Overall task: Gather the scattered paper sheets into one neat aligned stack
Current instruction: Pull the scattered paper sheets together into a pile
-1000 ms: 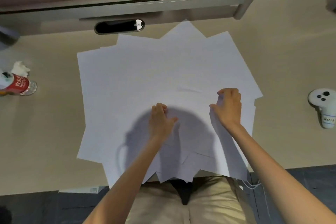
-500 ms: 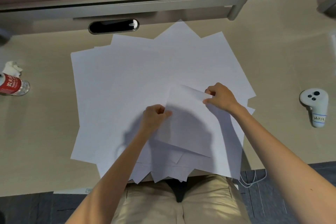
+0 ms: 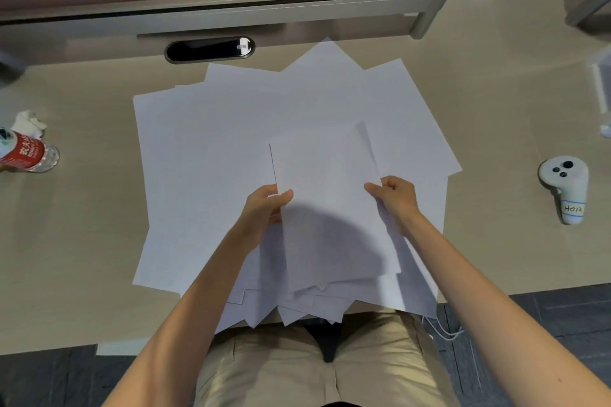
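Since half a second ago: raised clear of the pile and turned nearly square to the viewer, one thin white rectangular paper sheet (image 3: 327, 195), previously half-lifted and skewed.

Left hand (image 3: 264, 208): grip pinched on the sheet's left long edge, thumb on top, other fingers hidden beneath. Right hand (image 3: 395, 196): grip pinched on the right long edge, thumb and forefinger closed over the margin. Both holds roughly opposite each other, near mid-length. Possibly a second sheet behind the first, judging by a doubled corner at top right; cannot tell for certain.

Location: held just above the fanned spread of loose white paper sheets (image 3: 205, 175), which covers the middle of the pale beige laminate counter (image 3: 76, 241); near corners overhanging the counter's front edge above the lap. No aligned stack formed yet; task judged to be at an early stage.

Handling, as judgement: very light, limp, no stiffness beyond its own plane; prone to sag or curl if held at one corner, hence two-edge hold advisable. Smooth faces likely to slide freely over one another, useful for squaring, awkward for keeping alignment. Creases and tears easily under a hard pinch; light pressure at the margins sufficient. Overhanging sheets liable to slip off if dragged.

Also present, well apart from the spread: clear plastic water bottle with red label (image 3: 28, 152) lying at left; white handheld controller with dark buttons (image 3: 565, 187) at right.
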The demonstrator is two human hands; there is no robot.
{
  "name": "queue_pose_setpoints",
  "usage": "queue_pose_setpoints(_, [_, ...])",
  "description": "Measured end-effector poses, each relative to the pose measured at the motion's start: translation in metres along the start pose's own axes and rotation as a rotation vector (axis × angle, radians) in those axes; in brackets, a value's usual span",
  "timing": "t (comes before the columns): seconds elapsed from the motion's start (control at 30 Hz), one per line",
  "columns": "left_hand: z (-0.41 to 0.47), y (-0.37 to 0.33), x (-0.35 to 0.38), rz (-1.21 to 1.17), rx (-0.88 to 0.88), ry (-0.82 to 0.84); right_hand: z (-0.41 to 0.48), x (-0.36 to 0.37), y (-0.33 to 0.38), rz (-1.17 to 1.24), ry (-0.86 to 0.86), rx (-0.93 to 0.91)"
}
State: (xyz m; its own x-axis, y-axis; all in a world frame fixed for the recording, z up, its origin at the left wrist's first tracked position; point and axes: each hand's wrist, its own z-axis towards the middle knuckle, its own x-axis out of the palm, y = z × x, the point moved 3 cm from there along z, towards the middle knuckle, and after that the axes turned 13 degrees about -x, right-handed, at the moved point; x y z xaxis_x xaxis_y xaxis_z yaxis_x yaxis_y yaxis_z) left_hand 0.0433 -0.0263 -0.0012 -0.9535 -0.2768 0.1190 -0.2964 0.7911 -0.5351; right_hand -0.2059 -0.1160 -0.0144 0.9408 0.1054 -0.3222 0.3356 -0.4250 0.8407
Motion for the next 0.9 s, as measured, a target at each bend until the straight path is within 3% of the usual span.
queue_pose_setpoints(0.17, [0.005, -0.008, -0.012, 0.281, 0.251, -0.296, -0.044, 0.016, -0.007, -0.223, -0.034, -0.016])
queue_pose_setpoints(0.3, [0.007, -0.017, -0.023, 0.48, 0.327, -0.47, -0.051, 0.028, -0.014, -0.038, -0.077, 0.16])
queue_pose_setpoints(0.53, [0.018, -0.013, -0.022, 0.566, 0.341, -0.525, -0.048, 0.035, -0.013, 0.318, -0.208, 0.446])
queue_pose_setpoints(0.7, [0.017, -0.011, -0.022, 0.605, 0.336, -0.73, -0.047, 0.036, -0.009, 0.341, -0.217, 0.45])
queue_pose_setpoints(0.9, [0.023, -0.016, -0.027, 0.545, 0.309, -0.618, -0.043, 0.035, -0.001, 0.223, -0.153, 0.364])
